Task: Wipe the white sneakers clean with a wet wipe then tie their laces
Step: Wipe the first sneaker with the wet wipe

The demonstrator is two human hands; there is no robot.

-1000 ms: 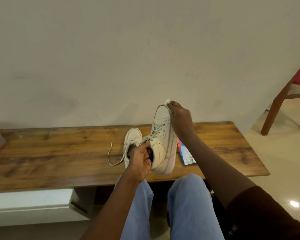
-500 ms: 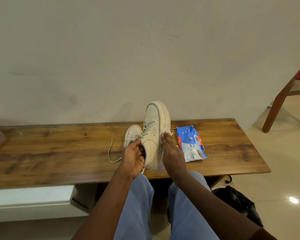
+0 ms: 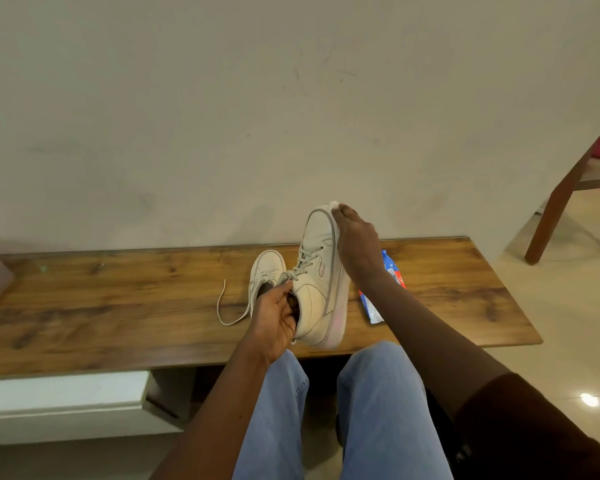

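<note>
One stroke up: right hand (image 3: pixel 355 237) has run from the near end of the held sneaker (image 3: pixel 317 282) along its sole edge to the far toe, fingers bunched on the wet wipe (image 3: pixel 334 204). Wiping under way; tying not begun. Left hand (image 3: pixel 274 320) grips the collar, fingers curled inside, toe raised over the bench (image 3: pixel 118 299). Second sneaker (image 3: pixel 265 266) sits just left, lace (image 3: pixel 227 308) trailing. Smooth off-white leather, thick pink-tinged sole. Glossy blue wipes packet (image 3: pixel 373 310) right, half behind the forearm.
</note>
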